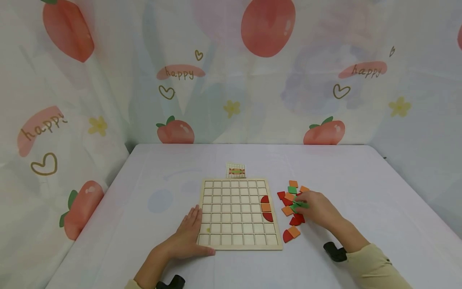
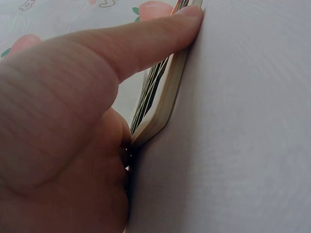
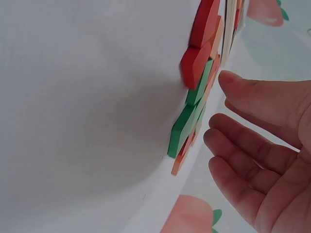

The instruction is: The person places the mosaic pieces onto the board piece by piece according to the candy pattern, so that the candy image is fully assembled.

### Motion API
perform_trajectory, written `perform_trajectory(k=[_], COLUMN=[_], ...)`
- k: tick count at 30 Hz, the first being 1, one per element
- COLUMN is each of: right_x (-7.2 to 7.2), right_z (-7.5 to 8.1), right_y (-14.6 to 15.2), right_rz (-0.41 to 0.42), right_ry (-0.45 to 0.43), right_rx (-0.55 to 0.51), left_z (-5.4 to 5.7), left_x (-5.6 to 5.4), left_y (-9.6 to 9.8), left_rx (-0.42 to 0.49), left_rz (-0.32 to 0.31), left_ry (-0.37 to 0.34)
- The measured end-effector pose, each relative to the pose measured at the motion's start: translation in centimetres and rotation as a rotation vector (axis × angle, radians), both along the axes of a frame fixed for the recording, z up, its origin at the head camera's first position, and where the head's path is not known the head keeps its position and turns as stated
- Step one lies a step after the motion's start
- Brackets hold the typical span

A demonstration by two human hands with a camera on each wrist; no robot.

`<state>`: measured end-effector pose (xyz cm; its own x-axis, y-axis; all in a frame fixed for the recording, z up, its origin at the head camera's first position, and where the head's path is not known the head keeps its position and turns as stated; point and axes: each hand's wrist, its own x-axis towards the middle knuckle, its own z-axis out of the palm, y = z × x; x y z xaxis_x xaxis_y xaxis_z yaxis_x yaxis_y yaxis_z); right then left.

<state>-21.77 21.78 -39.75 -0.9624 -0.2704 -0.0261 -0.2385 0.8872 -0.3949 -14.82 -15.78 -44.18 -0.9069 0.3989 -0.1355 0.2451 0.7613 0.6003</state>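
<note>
The right hand point(image 1: 317, 208), its fingers loosely curved, half parted and empty, is beside the coloured pieces point(image 1: 287, 210) on the counter point(image 1: 361, 180), right of the board point(image 1: 231, 218); the left hand point(image 1: 185, 237) lays straight fingers along the board's edge. These pieces seem light and stiff, better pinched by opposite sides.

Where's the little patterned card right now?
In the head view, the patterned card lies beyond the grid board, about midway along its far edge and left of the loose pieces.
</note>
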Motion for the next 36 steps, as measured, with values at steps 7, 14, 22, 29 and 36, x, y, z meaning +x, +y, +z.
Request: perform_trajectory(k=[7, 14, 22, 29, 36], right_x=[0.1, -0.1, -0.2, -0.3, -0.3], right_z=[-0.2, 0.1, -0.3, -0.6, -0.7], right_y=[1.0, 1.4, 1.8, 1.8, 1.9], right_rz=[0.010, 0.015, -0.003, 0.001, 0.026], right_ry=[0.050, 0.033, 0.010, 0.016, 0.036], right_rx=[0.030, 0.041, 0.054, 0.069, 0.084], left_z=[-0.1, 0.0, -0.3, -0.1, 0.0], left_x=[-0.1, -0.1, -0.1, 0.0, 0.1], left_y=[-0.1, -0.1, -0.1, 0.0, 0.0], left_rx=[0.007, 0.002, -0.002, -0.003, -0.003], left_rz=[-0.008, -0.005, -0.006, -0.005, -0.007], left_ry=[0.002, 0.007, 0.006, 0.003, 0.007])
